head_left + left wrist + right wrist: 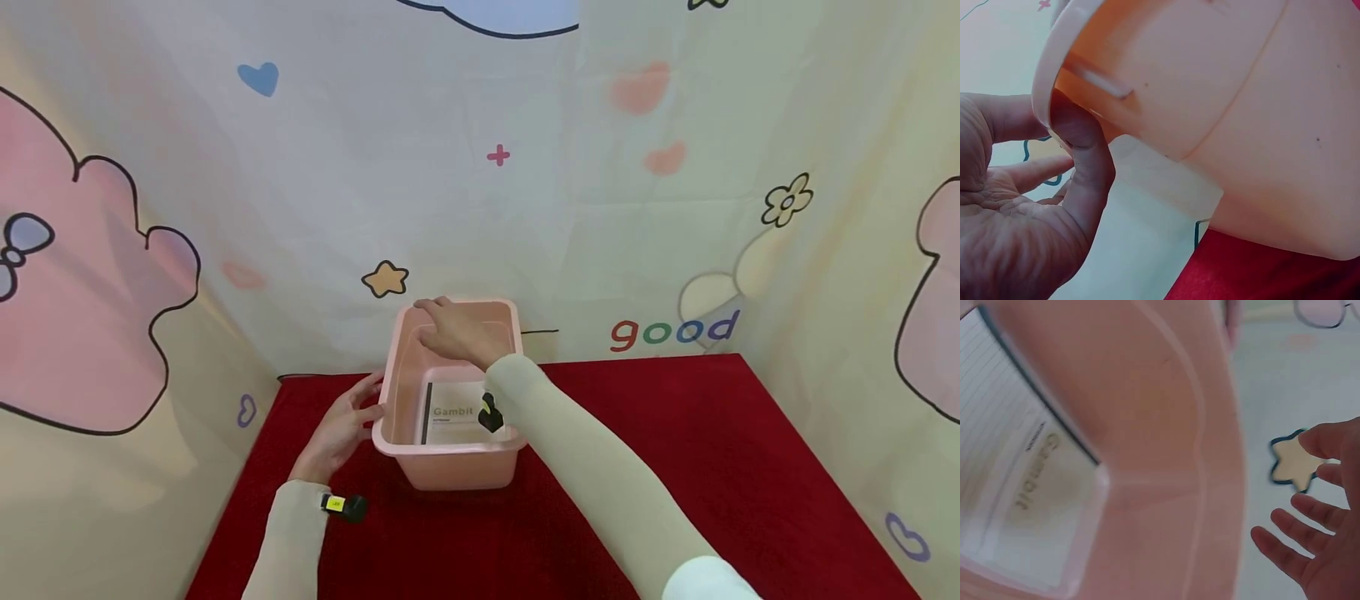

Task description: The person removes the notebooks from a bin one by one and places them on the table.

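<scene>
A pink plastic storage bin [459, 472] stands on the red cloth, its open top facing up. Inside it lies a pale notebook [444, 414] with a dark strip down one side and "Gambit" printed on it. My left hand [343, 429] holds the bin's left rim; the left wrist view shows the thumb of that hand [1029, 200] bent under the rim of the bin [1272, 87]. Over the far left corner reaches my right hand [456, 332]. In the right wrist view, the fingers of this hand [1319, 531] are spread, apart from the bin wall [1154, 431], and hold nothing.
A red cloth [660, 450] covers the table. Behind the bin hangs a pale printed curtain [450, 208] with hearts, stars and the word "good", and it also borders both sides. Small black cameras [354, 507] sit on both wrists.
</scene>
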`<move>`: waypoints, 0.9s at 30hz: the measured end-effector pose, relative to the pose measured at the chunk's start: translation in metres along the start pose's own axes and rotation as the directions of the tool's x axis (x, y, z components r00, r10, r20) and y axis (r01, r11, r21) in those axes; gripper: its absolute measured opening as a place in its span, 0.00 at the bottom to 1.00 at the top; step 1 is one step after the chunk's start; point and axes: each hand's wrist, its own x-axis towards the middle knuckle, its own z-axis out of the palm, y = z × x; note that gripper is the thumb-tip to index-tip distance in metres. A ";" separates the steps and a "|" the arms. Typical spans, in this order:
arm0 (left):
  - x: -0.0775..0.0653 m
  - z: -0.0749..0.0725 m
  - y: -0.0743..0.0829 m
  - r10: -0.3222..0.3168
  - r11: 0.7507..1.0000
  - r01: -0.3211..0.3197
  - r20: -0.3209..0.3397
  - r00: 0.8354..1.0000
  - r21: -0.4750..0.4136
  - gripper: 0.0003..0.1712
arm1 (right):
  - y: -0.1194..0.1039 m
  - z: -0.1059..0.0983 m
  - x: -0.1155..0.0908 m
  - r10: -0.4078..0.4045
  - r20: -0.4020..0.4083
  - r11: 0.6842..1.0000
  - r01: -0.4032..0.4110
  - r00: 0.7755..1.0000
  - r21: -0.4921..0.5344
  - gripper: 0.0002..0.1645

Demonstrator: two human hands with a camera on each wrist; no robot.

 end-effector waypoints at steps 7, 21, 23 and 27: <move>0.002 0.003 0.001 -0.003 1.000 0.003 -0.004 1.000 0.023 0.37 | 0.038 0.032 0.013 0.037 0.019 0.999 -0.037 0.999 0.015 0.32; 0.001 0.004 0.000 0.010 1.000 -0.010 -0.009 1.000 0.026 0.39 | 0.059 0.068 0.012 0.312 0.245 0.950 -0.298 0.918 -0.093 0.41; 0.001 0.004 0.000 0.011 1.000 -0.011 -0.012 1.000 0.025 0.38 | 0.060 0.075 0.013 0.335 0.337 0.941 -0.331 0.880 -0.070 0.44; -0.002 0.001 -0.001 0.012 0.999 -0.011 -0.022 1.000 0.033 0.37 | 0.062 0.095 0.020 0.360 0.434 0.927 -0.370 0.826 -0.064 0.42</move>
